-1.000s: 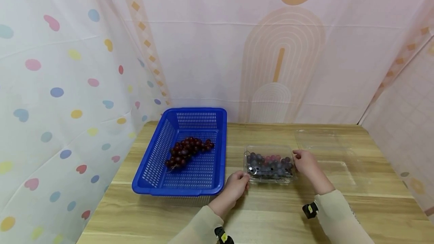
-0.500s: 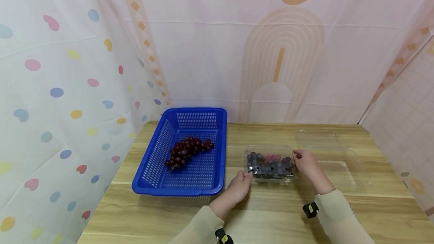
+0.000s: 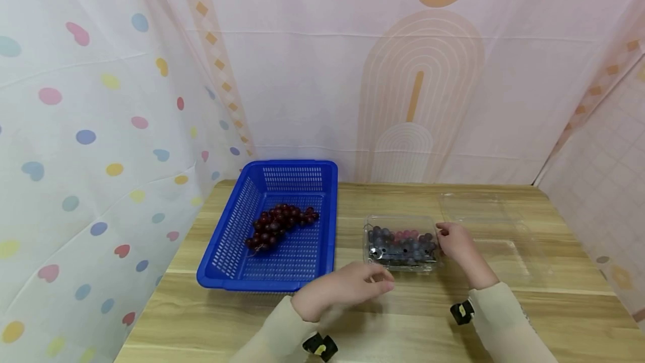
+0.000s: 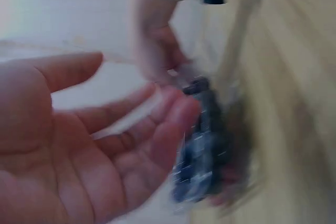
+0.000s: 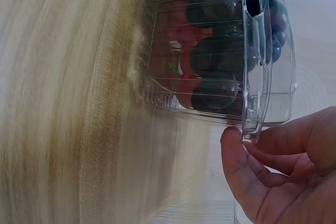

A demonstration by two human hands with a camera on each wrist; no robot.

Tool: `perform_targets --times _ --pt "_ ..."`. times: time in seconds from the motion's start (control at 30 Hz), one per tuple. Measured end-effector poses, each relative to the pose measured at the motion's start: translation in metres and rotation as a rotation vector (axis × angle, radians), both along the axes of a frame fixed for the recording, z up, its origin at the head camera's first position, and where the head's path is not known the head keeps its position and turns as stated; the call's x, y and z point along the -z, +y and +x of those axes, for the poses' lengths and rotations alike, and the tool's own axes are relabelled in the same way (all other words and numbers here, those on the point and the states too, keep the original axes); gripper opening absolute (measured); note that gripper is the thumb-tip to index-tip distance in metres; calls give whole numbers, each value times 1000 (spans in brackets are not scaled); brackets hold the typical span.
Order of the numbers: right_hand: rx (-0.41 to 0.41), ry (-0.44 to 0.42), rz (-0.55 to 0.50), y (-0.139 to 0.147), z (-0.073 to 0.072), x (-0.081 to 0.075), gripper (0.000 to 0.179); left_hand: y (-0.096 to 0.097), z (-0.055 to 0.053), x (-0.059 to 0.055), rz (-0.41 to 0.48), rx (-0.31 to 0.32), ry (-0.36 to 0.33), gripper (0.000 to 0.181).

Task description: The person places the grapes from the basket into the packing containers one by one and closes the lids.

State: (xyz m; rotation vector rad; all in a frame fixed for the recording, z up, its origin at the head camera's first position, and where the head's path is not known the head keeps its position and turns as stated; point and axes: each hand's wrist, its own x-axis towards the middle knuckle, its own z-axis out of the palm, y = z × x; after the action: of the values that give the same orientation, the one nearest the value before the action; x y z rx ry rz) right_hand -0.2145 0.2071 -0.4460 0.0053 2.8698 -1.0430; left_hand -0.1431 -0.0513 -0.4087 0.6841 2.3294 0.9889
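Observation:
A clear plastic clamshell box (image 3: 400, 264) filled with dark grapes (image 3: 393, 242) and some red ones sits on the table, lid lowered over the fruit. At the box's right edge, my right hand (image 3: 455, 242) pinches the rim between thumb and fingers; the right wrist view shows that thumb and the rim (image 5: 253, 114) closely. My left hand (image 3: 347, 285) is off the box, in front of its left corner, with loosely bent fingers and nothing in them. In the left wrist view the left palm (image 4: 68, 156) is turned to the camera, and the picture is blurred.
To the left stands a blue perforated basket (image 3: 206, 284) holding a bunch of red grapes (image 3: 277, 226). Another clear plastic box (image 3: 504, 256), spread flat, lies at the right beyond my right hand. A printed curtain (image 3: 312, 88) hangs behind the wooden table (image 3: 403, 318).
My left hand has let go of the box's front left corner and moved back toward me and slightly right. The right hand stays at the right edge.

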Motion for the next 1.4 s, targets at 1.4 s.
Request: perform_targets --times 1.4 --pt "-308 279 300 -56 -30 -71 43 -283 -51 -7 1 -654 88 63"
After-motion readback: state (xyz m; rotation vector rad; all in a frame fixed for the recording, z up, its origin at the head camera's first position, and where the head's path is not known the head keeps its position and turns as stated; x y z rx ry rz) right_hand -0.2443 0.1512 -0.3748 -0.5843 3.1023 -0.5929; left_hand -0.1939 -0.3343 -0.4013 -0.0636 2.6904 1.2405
